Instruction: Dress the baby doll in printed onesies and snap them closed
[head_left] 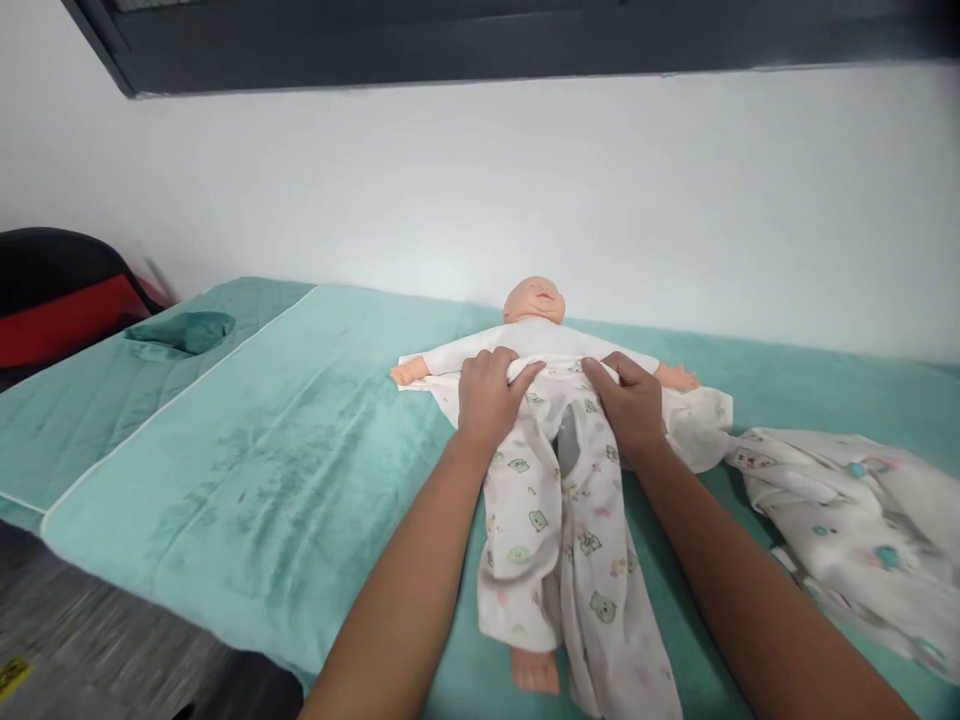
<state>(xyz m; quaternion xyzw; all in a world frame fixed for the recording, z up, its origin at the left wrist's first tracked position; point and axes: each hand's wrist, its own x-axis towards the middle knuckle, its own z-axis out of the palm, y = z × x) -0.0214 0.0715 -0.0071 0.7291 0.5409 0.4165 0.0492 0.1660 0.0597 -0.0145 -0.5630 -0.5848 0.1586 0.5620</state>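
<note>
A baby doll (534, 300) lies on its back on a teal blanket (300, 440), arms spread, in a white top. Printed white trousers (540, 540) cover its legs, and one bare foot (535, 668) sticks out at the near end. My left hand (489, 392) grips the trousers' waistband on the left side of the doll's waist. My right hand (628, 400) grips the waistband on the right side. Both hands have their fingers curled over the cloth.
A loose printed white garment (847, 520) lies crumpled on the blanket at the right. A folded teal cloth (184, 330) rests at the far left, near a black and red object (60, 300). A white wall runs behind the bed.
</note>
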